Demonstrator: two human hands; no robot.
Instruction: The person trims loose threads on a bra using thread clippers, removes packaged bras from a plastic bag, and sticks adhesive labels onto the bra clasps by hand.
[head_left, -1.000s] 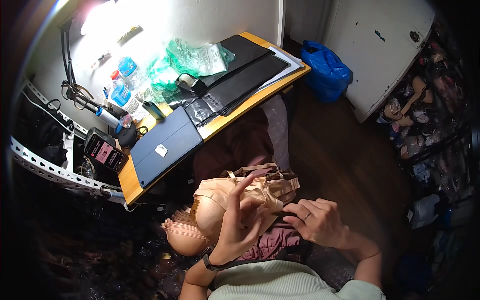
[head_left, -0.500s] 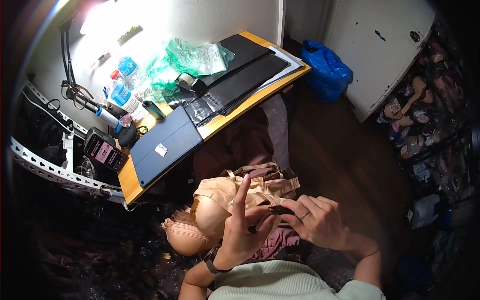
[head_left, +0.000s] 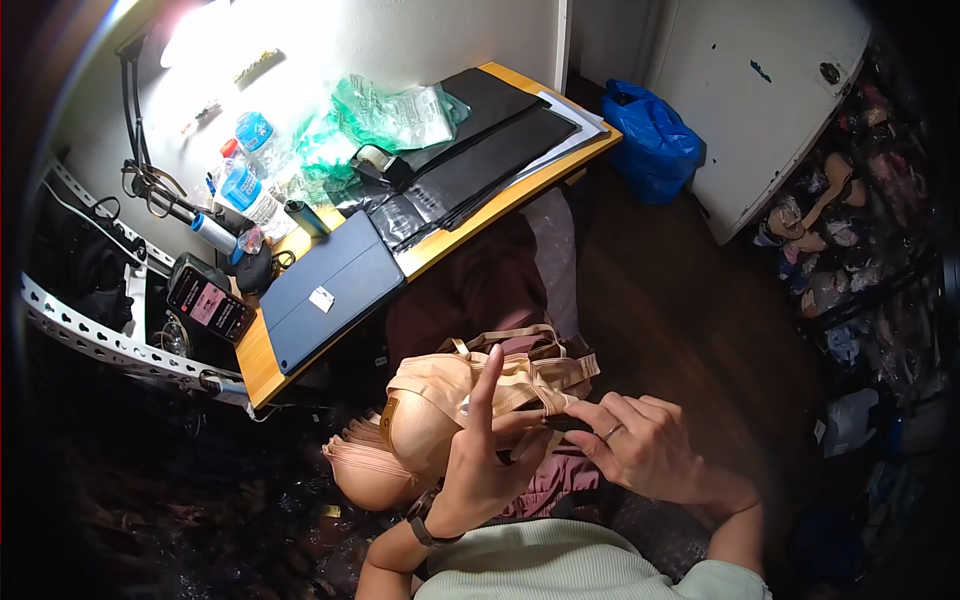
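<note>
Newly emerged, dark strip [head_left: 569, 424] points leftward from right hand [head_left: 640, 448].

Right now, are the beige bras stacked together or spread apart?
Stacked together: the beige bras show several layered cup edges, nested closely, beside the left hand.

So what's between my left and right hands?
In the head view, a small, slim dark object shows between your left hand and right hand; what it is, I can't tell.
</note>
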